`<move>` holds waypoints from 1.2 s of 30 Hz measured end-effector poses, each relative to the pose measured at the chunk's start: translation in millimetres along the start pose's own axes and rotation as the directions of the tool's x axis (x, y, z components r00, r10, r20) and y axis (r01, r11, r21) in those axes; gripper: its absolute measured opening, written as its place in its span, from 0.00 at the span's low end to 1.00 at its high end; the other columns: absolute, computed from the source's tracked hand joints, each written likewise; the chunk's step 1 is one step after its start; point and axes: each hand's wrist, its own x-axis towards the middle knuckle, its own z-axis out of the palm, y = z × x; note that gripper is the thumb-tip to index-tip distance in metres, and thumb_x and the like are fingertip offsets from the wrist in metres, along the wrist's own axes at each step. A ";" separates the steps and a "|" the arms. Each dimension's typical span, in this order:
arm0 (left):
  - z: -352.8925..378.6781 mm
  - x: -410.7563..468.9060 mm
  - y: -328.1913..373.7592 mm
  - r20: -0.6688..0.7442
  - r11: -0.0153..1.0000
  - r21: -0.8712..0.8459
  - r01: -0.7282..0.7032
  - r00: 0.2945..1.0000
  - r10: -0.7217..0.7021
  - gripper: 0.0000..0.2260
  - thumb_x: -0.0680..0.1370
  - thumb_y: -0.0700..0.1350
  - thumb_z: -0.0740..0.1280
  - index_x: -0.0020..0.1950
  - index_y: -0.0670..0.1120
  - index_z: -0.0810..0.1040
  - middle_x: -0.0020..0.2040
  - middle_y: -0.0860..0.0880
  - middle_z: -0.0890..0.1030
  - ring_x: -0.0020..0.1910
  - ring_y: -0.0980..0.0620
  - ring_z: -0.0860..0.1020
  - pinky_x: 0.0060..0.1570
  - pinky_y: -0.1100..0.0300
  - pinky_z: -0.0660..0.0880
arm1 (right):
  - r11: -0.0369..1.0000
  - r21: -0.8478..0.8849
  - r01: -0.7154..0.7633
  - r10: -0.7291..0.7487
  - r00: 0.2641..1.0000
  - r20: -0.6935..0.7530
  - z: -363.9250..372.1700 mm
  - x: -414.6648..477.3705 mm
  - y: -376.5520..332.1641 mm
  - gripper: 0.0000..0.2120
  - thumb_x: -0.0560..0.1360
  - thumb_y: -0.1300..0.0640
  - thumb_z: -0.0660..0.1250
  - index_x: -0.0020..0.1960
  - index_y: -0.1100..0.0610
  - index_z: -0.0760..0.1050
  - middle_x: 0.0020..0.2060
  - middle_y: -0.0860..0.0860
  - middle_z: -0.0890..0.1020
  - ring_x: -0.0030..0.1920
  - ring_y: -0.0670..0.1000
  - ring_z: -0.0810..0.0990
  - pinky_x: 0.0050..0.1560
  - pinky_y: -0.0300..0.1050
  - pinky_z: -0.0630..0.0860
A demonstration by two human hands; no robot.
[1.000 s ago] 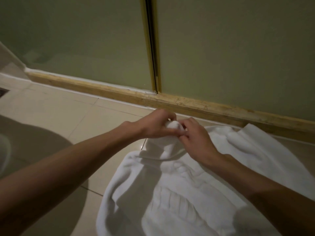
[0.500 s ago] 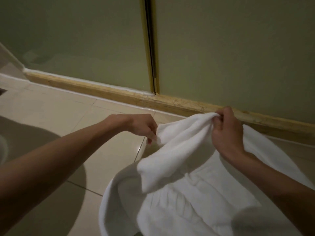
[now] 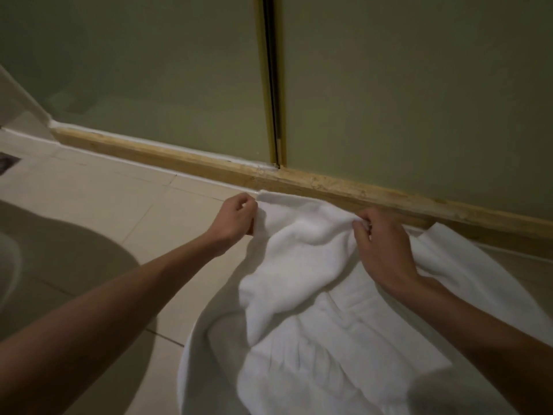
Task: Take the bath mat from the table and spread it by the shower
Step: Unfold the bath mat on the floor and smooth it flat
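Head: left hand (image 3: 236, 217), right hand (image 3: 383, 248) pinch bath mat (image 3: 299, 265) (far edge).

Bath mat (image 3: 314, 339) cut by bottom edge; left fingers (image 3: 243, 205) partly behind fold.

one bath mat (image 3: 314, 280), two hands: left hand (image 3: 236, 218), right hand (image 3: 380, 247); two glass panels (image 3: 134, 70) (image 3: 419, 85); one wooden sill (image 3: 179, 157).

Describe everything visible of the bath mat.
The bath mat is white, thick terry-like cloth with a ribbed raised pattern. It lies rumpled, only partly spread, on the tiled floor, its far edge along the wooden sill under the shower glass. The left hand pinches that edge near its left corner; the right hand grips a bunched fold further right. Its near end runs out of view.
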 end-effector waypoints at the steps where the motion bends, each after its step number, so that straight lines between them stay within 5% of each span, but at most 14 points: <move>1: -3.6 2.1 -2.1 -0.108 1.000 0.023 -0.015 0.994 0.018 0.14 0.80 0.40 0.56 0.35 0.45 0.69 0.34 0.46 0.72 0.33 0.49 0.71 0.32 0.55 0.72 | 1.000 0.018 0.009 -0.010 1.000 0.013 4.8 0.7 -1.9 0.04 0.78 0.59 0.61 0.45 0.52 0.72 0.39 0.48 0.75 0.40 0.51 0.74 0.40 0.44 0.64; 5: -20.1 15.2 -11.8 -0.345 0.988 0.154 0.012 0.938 0.042 0.11 0.78 0.39 0.56 0.36 0.43 0.68 0.35 0.46 0.71 0.37 0.49 0.68 0.36 0.56 0.62 | 0.977 0.196 -0.081 0.040 0.978 0.205 26.8 7.3 -12.2 0.14 0.78 0.58 0.63 0.63 0.54 0.72 0.59 0.53 0.77 0.57 0.53 0.77 0.58 0.51 0.73; 8: -29.3 25.1 -21.9 -0.393 0.948 0.308 0.078 0.918 0.052 0.08 0.80 0.41 0.53 0.46 0.41 0.69 0.41 0.46 0.71 0.41 0.47 0.69 0.39 0.57 0.60 | 0.972 0.214 -0.092 -0.013 0.896 0.444 41.8 5.8 -16.6 0.29 0.78 0.53 0.63 0.75 0.48 0.56 0.77 0.49 0.55 0.73 0.51 0.61 0.71 0.54 0.63; 11: -35.7 37.3 -31.9 -0.398 0.892 0.431 0.137 0.916 0.052 0.07 0.81 0.42 0.50 0.49 0.42 0.66 0.38 0.49 0.69 0.39 0.46 0.69 0.40 0.53 0.63 | 0.993 0.108 0.050 -0.103 0.815 0.571 56.0 -5.0 -9.1 0.33 0.78 0.47 0.60 0.76 0.42 0.45 0.76 0.44 0.37 0.76 0.50 0.48 0.73 0.52 0.58; 15: -40.3 54.3 -46.3 -0.375 0.802 0.569 0.184 0.926 0.054 0.07 0.80 0.42 0.48 0.49 0.44 0.64 0.42 0.44 0.72 0.40 0.41 0.73 0.41 0.49 0.69 | 0.941 -0.175 0.288 -0.091 0.717 0.691 71.2 -25.0 14.9 0.32 0.80 0.42 0.50 0.77 0.47 0.37 0.76 0.50 0.34 0.76 0.52 0.37 0.75 0.51 0.42; 21: -35.8 56.5 -77.4 -0.236 0.701 0.709 0.077 0.963 0.133 0.06 0.82 0.45 0.49 0.48 0.47 0.63 0.38 0.48 0.72 0.35 0.42 0.71 0.38 0.52 0.63 | 0.844 -0.375 0.384 -0.052 0.754 0.655 81.5 -40.2 23.2 0.31 0.76 0.38 0.32 0.76 0.49 0.32 0.75 0.54 0.33 0.74 0.55 0.31 0.72 0.59 0.35; 24: -24.9 50.1 -82.4 -0.184 0.645 0.765 0.001 0.958 0.218 0.13 0.81 0.48 0.53 0.62 0.43 0.67 0.51 0.42 0.75 0.51 0.38 0.75 0.48 0.48 0.67 | 0.830 -0.414 0.374 -0.027 0.768 0.640 84.8 -41.7 11.8 0.37 0.72 0.37 0.24 0.77 0.51 0.40 0.76 0.55 0.39 0.76 0.59 0.39 0.72 0.62 0.40; 26: -17.8 46.0 -82.1 -0.161 0.492 0.870 0.037 0.964 0.213 0.27 0.80 0.51 0.54 0.74 0.38 0.56 0.71 0.35 0.64 0.69 0.37 0.63 0.65 0.42 0.60 | 0.827 -0.429 0.362 -0.019 0.782 0.623 86.4 -39.2 3.1 0.39 0.73 0.37 0.26 0.77 0.53 0.49 0.77 0.57 0.47 0.76 0.61 0.47 0.72 0.64 0.47; 28: -11.9 40.7 -79.5 -0.087 0.363 0.932 0.007 0.975 0.206 0.32 0.79 0.54 0.48 0.78 0.39 0.44 0.78 0.37 0.45 0.77 0.38 0.44 0.72 0.38 0.42 | 0.840 -0.422 0.340 -0.022 0.799 0.601 86.6 -31.9 -9.0 0.36 0.77 0.39 0.33 0.75 0.55 0.60 0.75 0.58 0.57 0.74 0.62 0.58 0.70 0.64 0.58; 31: 3.3 31.9 -73.8 0.095 0.249 0.955 -0.158 0.964 0.249 0.32 0.79 0.58 0.42 0.78 0.42 0.41 0.78 0.37 0.38 0.75 0.39 0.33 0.71 0.37 0.33 | 0.869 -0.376 0.321 -0.044 0.808 0.588 97.0 -17.4 -20.5 0.33 0.76 0.37 0.37 0.77 0.50 0.48 0.77 0.56 0.45 0.76 0.60 0.45 0.73 0.63 0.48; 33: 19.4 24.8 -73.5 0.209 0.242 0.934 -0.263 0.951 0.228 0.32 0.79 0.60 0.40 0.78 0.44 0.40 0.77 0.38 0.36 0.74 0.40 0.30 0.70 0.39 0.30 | 0.864 -0.384 0.325 -0.060 0.825 0.562 108.7 -6.7 -21.3 0.34 0.73 0.35 0.29 0.76 0.46 0.37 0.76 0.54 0.36 0.75 0.58 0.35 0.74 0.61 0.40; 36: 33.2 21.5 -81.2 0.204 0.363 0.904 -0.225 0.974 0.095 0.31 0.80 0.62 0.41 0.79 0.49 0.38 0.77 0.40 0.32 0.73 0.40 0.27 0.70 0.38 0.31 | 0.847 -0.423 0.321 -0.034 0.827 0.561 119.2 4.7 -23.9 0.35 0.72 0.35 0.29 0.76 0.46 0.37 0.75 0.55 0.33 0.74 0.59 0.32 0.73 0.60 0.37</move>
